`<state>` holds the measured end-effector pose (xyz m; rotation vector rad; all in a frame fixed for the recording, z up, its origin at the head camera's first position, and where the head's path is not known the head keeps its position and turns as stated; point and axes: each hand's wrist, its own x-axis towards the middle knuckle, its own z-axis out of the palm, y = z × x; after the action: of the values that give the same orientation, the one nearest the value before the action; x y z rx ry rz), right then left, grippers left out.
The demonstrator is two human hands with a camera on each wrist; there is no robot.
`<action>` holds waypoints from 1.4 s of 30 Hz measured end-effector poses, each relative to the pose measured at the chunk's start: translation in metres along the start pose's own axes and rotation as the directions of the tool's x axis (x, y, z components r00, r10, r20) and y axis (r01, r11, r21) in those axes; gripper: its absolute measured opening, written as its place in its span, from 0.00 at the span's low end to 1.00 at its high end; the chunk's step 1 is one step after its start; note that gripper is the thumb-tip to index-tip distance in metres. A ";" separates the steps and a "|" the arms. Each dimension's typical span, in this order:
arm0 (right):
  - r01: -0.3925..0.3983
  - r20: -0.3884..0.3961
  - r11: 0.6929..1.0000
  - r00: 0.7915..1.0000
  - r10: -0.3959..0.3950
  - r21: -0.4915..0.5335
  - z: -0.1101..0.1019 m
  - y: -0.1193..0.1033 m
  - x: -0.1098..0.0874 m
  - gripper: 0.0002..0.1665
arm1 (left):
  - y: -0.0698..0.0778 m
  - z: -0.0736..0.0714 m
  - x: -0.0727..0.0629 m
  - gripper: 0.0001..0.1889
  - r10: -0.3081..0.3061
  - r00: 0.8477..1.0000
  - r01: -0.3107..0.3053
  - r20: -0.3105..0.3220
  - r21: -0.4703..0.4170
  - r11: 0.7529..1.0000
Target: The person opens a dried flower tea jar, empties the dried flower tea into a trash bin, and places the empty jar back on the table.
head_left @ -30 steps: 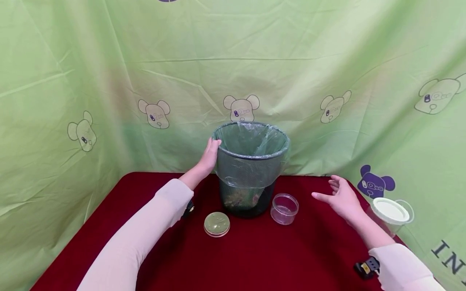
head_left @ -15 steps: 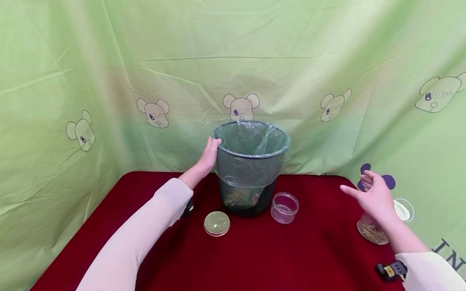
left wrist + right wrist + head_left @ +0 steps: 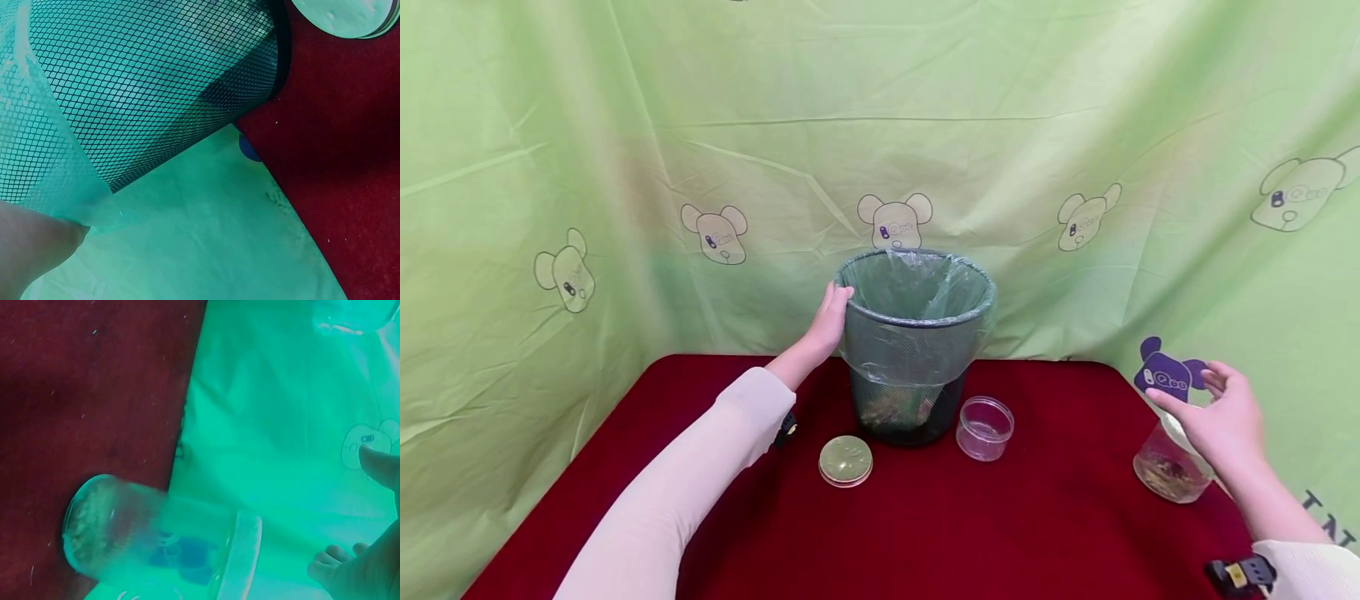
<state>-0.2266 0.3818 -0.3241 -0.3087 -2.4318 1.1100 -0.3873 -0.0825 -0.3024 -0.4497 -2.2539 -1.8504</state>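
My left hand (image 3: 825,323) grips the rim of a dark mesh wastebasket (image 3: 904,400), thumb at the rim. A thin see-through bag lines the basket and is folded down over its outside. In the left wrist view, part of the hand (image 3: 40,240) shows against the bag. My right hand (image 3: 1228,421) is held up with fingers apart, by the top of a clear jar (image 3: 1168,471) at the table's right side. Brown bits lie in the jar's bottom. The right wrist view shows its white lid (image 3: 240,556), with thumb and fingertips (image 3: 322,565) apart from it.
A round greenish lid-like piece (image 3: 846,460) lies in front of the wastebasket. Right of the basket stands a short clear plastic tub (image 3: 985,429). All are on a dark red tablecloth (image 3: 925,533), with a green printed curtain (image 3: 1000,158) around it.
My right hand has moved right, from the table's right part over to the jar, and now covers most of its lid in the head view. The left hand stays on the wastebasket rim.
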 end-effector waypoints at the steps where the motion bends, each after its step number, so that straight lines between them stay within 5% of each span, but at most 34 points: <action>1: -0.014 -0.006 1.000 1.000 0.014 -0.001 -0.002 0.002 -0.001 0.58 | 0.000 0.000 0.000 0.37 -0.002 1.000 0.002 0.000 -0.001 1.000; 16: -0.213 -0.015 0.975 0.977 0.214 0.061 -0.013 0.037 -0.003 0.66 | 0.003 -0.001 -0.001 0.36 -0.009 1.000 0.009 0.004 0.007 1.000; 26: -0.223 -0.042 0.974 0.974 0.225 0.037 -0.003 0.065 -0.008 0.64 | 0.003 -0.002 -0.002 0.37 -0.021 1.000 0.021 0.004 0.005 1.000; 34: -0.165 -0.125 0.982 0.976 0.177 0.096 0.010 0.087 -0.015 0.51 | 0.003 0.000 -0.002 0.37 -0.023 1.000 0.023 0.004 0.010 1.000; 42: -0.194 -0.158 0.974 0.965 0.211 0.119 0.020 0.088 -0.017 0.56 | 0.003 -0.001 -0.002 0.37 -0.023 1.000 0.023 0.006 -0.001 1.000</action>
<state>-0.2203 0.4191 -0.4075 -0.6053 -2.2217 1.2360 -0.3847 -0.0831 -0.3003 -0.4318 -2.2712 -1.8638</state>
